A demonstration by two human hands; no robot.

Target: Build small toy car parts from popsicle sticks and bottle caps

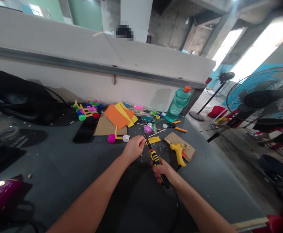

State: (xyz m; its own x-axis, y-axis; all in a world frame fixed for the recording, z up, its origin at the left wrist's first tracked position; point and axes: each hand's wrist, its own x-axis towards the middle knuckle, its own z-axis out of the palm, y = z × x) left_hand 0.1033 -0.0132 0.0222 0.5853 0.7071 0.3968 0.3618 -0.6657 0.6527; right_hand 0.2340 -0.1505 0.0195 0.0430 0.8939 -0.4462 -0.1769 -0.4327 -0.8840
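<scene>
Dark desk: inside its right edge, a black-and-yellow tool is gripped in the right hand, best steadied clear of the left hand's curled-in fingers, contents hidden.

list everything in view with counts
desk: 1, grey, foreground
tool: 1, black/yellow, centre
glue gun: 1, yellow, right
bottle: 1, green, right
pliers: 1, orange, by bottle
phone: 1, black, left
cardboard: several, brown, centre, right
paper: several, orange/yellow, on cardboard
caps: several, mixed, centre
wheeled models: several, mixed, left
bag: 1, black, left
shiny object: 1, purple, left
fans: 2, dark, right
left grip: 1, bare, by tool
right grip: 1, bare, holding tool
</scene>
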